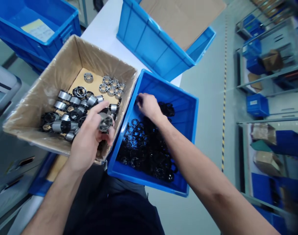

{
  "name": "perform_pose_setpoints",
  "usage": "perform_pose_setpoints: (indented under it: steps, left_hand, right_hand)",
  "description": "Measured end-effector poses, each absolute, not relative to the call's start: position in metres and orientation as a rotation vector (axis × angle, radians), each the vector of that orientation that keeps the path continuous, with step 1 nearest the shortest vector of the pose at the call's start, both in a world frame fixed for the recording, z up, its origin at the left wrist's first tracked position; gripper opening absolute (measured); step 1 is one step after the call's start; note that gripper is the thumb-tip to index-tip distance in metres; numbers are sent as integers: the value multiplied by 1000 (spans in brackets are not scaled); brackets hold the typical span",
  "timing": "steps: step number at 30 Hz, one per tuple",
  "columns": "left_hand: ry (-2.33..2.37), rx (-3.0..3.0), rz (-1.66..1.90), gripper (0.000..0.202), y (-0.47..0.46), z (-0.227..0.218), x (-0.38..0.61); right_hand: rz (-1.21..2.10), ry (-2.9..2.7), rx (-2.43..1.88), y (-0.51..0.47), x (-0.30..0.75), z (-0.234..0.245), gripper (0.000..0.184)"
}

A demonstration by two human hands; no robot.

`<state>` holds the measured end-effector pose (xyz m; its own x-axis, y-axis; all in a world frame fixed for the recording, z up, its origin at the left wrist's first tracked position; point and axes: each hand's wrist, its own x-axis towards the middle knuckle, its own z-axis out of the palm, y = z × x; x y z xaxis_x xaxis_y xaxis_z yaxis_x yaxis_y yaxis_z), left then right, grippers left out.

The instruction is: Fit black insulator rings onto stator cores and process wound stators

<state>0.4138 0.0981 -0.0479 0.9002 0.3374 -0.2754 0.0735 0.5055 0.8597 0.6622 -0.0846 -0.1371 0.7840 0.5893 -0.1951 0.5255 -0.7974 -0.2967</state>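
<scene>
One silver metal cylinder (106,121) is clasped by the left hand (89,138), many more left lying; the right hand (148,105) is curled among black plastic rings (144,147), hold unclear.

In left hand (90,140): small round silver-grey metal cylinder (105,121), smooth, semi-glossy machined finish, dark core. Other loose silver metal cylinders (65,111) alike, some with matt black ends. Brown cardboard box (53,70): matt, lined with thin crinkled clear plastic film, faintly shiny. Shallow blue plastic tray (183,111): smooth, slight sheen. Heap of black plastic rings (144,147): dull gloss. White tabletop (102,29): smooth, matt.
</scene>
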Motion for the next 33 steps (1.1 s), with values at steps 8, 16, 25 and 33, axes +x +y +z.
perform_pose_setpoints:
  steps: [8,16,25,33]
  left_hand:
    - [439,1147,73,56,95,-54,415]
    - [324,1086,61,50,94,-54,409]
    - [348,1130,67,52,88,-55,400]
    - [347,1118,45,57,89,-49,398]
  right_hand:
    - [386,-862,-2629,-90,638,-160,52]
    - [261,-630,-2546,-91,638,-131,34]
    - [180,-796,-1599,-82,501,-37,50]
    - [197,-744,-1563,-74,497,-46,45]
